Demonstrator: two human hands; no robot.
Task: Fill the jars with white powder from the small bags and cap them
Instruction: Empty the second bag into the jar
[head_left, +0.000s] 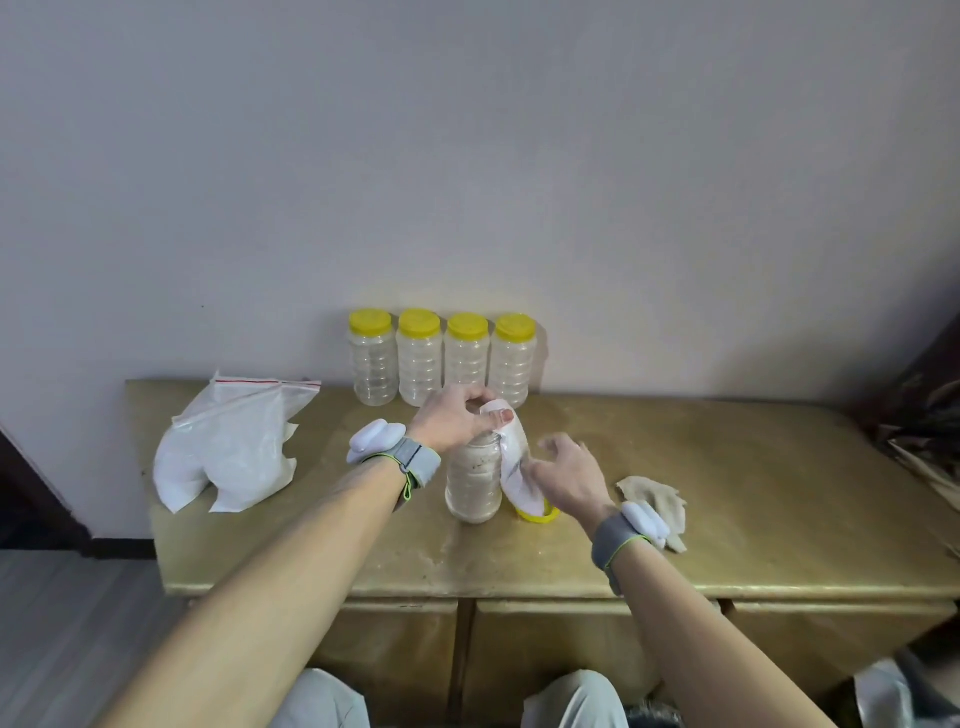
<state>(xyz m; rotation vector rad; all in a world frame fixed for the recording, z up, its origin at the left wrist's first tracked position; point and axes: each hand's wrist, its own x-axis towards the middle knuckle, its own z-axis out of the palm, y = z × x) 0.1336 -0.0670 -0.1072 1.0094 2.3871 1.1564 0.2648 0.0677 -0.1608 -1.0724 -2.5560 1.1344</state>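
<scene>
My left hand (457, 421): fingers and thumb curled, pinching the top end of the small bag (511, 462) right over the mouth of the open jar (474, 480).
My right hand (566, 475): loose and wide, fingers spread and holding nothing; it sits just beside the lower part of the small bag, and I cannot tell whether my palm touches it.
Small bag: white and crumpled, it hangs from my left-hand pinch down the right side of the open jar, its bottom end low near the table (727, 493).
Open jar: clear and ribbed, standing upright between my two hands near the front middle of the table, with pale powder up to near its neck and no cap on it.
Yellow lid (537, 514): lying on the table just right of the open jar's base, partly hidden behind the small bag and my right hand.
My wrists: a grey band with a white device on the left (413, 460) and another on the right (615, 540).
Cloth (654, 499): beige and crumpled, on the table just beyond my right wrist.
Large zip bag (228, 447): on the left end of the table, bulging with white powder, a red strip along its top edge.
Capped jars (420, 364): four in a row at the back against the wall, upright, side by side, each with a yellow cap; their contents are too hazy to judge.
</scene>
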